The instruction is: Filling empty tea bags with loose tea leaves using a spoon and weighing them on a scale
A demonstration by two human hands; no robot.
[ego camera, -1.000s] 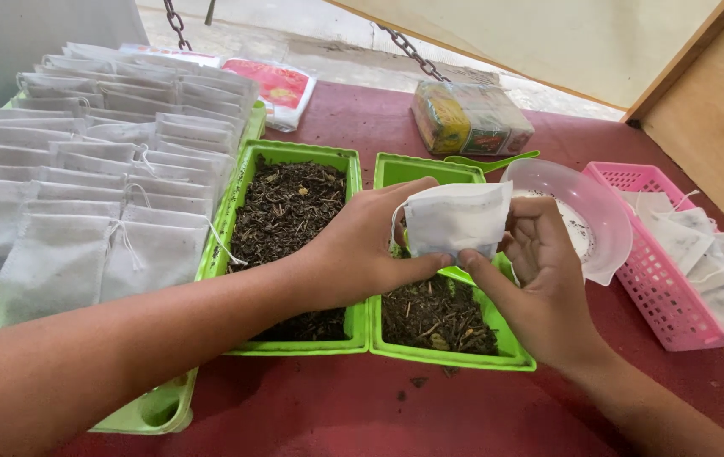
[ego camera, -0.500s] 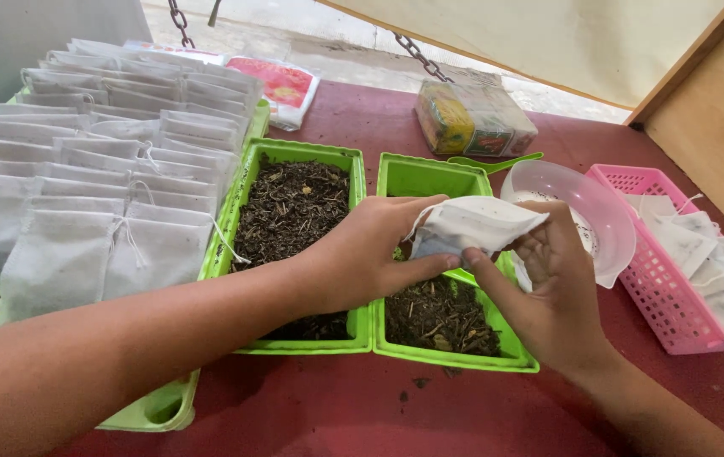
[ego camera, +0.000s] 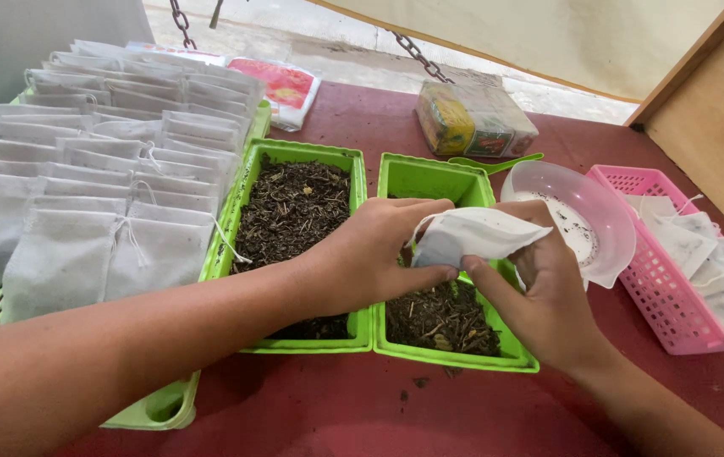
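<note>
Both hands hold one small white fabric pouch above the right green tray of dark dried leaves. My left hand grips the pouch's left side with thumb and fingers. My right hand pinches its right end from below. The pouch lies tilted, almost flat. A second green tray filled with the same dark leaves stands directly to the left.
Rows of filled white drawstring pouches lie on a green rack at the left. A clear plastic bowl and a pink basket with white pouches stand at the right. A wrapped packet and a green spoon sit behind.
The pouch was held upright a second ago; it has tipped over to lie nearly flat between my hands, and both hands have sunk slightly toward the right tray.
</note>
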